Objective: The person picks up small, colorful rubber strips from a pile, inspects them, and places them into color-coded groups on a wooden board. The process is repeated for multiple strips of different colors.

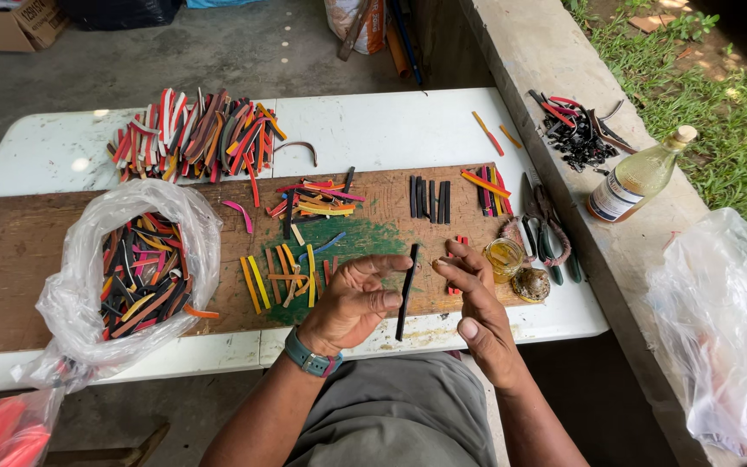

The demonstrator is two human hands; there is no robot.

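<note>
Left hand (352, 298) pinches a black strip (406, 292) upright over the wooden board (10, 259) | right hand (469, 290) open, fingers spread just beside it, holding nothing | judgement: grip the strip near mid-length, keep it straight, bring it down clear of the small glue jar (505, 258) | bag of coloured strips (136, 277) at left.

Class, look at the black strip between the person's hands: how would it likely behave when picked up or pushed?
The black strip is thin and narrow, so it is probably light. It looks straight between the left hand and right hand, suggesting some stiffness, though curled offcuts on the board hint it may flex. Being flat, it should slide rather than roll.
</note>
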